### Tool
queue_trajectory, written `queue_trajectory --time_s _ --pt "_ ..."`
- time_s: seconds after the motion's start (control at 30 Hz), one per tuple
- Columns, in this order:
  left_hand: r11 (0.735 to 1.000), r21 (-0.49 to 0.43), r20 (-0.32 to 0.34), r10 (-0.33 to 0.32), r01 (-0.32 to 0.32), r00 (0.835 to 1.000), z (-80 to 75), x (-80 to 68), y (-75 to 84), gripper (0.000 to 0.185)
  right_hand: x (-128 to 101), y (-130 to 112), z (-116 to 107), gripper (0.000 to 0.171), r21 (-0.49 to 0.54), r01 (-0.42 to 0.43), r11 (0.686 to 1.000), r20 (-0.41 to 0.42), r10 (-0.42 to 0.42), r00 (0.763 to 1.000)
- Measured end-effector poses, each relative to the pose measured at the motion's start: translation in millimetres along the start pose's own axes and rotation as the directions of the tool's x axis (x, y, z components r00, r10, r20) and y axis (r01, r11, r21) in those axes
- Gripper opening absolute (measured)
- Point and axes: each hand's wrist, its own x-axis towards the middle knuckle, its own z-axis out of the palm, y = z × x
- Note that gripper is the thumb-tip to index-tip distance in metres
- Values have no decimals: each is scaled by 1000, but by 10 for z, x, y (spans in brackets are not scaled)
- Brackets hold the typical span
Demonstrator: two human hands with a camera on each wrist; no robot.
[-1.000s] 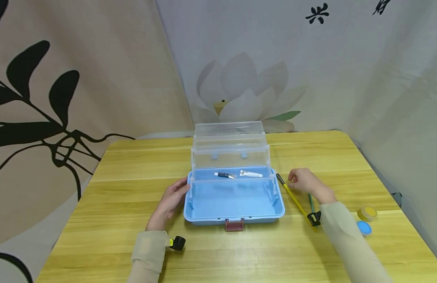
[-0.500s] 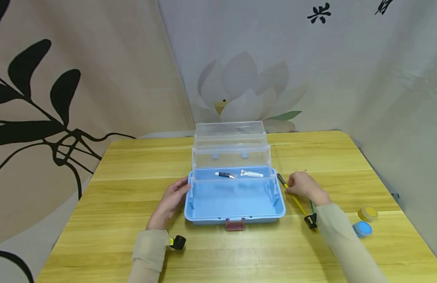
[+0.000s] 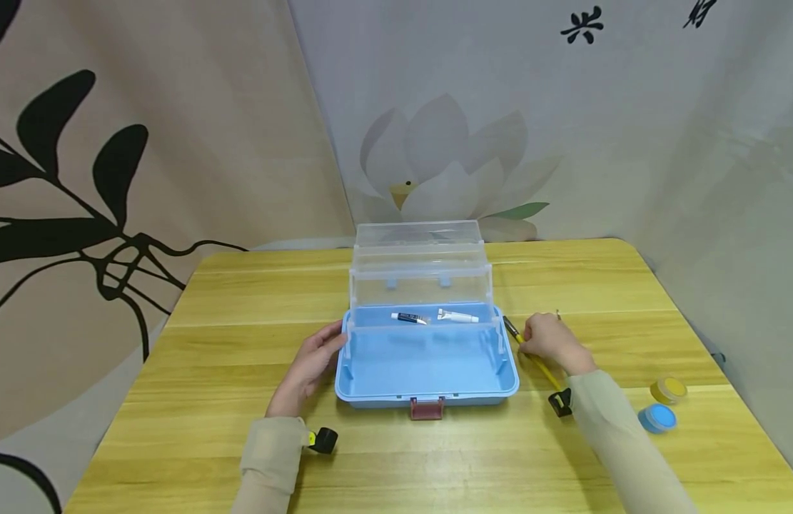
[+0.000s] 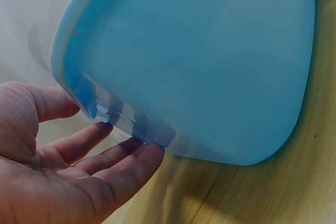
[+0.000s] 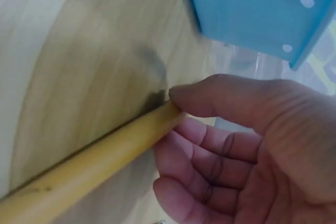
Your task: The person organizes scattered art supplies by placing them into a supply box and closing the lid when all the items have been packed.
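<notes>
Yellow brush point(image 3: 534, 361) at the box's point(image 3: 427, 357) 3 o'clock, pinched by right hand point(image 3: 550, 343) fingers point(image 5: 220, 98); left hand point(image 3: 311, 364), fingers point(image 4: 123, 153) straight, steadies the box at 9 o'clock on the table point(image 3: 242, 428)

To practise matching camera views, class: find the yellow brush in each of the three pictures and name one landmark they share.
Head: the yellow brush lies on the table right of the blue box, under the right hand.
Left wrist: not in view; only the left hand against the box.
Right wrist: the brush runs from lower left to the fingers at centre.
Shared landmark: the blue box, in all three views.
</notes>
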Motion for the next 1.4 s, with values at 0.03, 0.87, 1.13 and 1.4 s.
queue_trajectory --time_s 0.03,0.87,1.13,1.4 --pt "1000 0 2 2 -2 1000 -1 -1 2 46 1 0 -9 20 2 1 1000 -1 -1 1000" --pt "1000 3 7 -1 1 1000 -24 3 -4 47 172 -465 -1095 9 -190 71 979 -116 -94 989" --pt "1000 14 5 -1 1 1000 -12 8 0 46 333 -875 -1241 9 -280 159 947 -113 -197 974" --pt "1000 23 0 -3 3 1000 -3 1 5 46 541 -1298 -1235 4 -363 211 908 -38 -240 970"
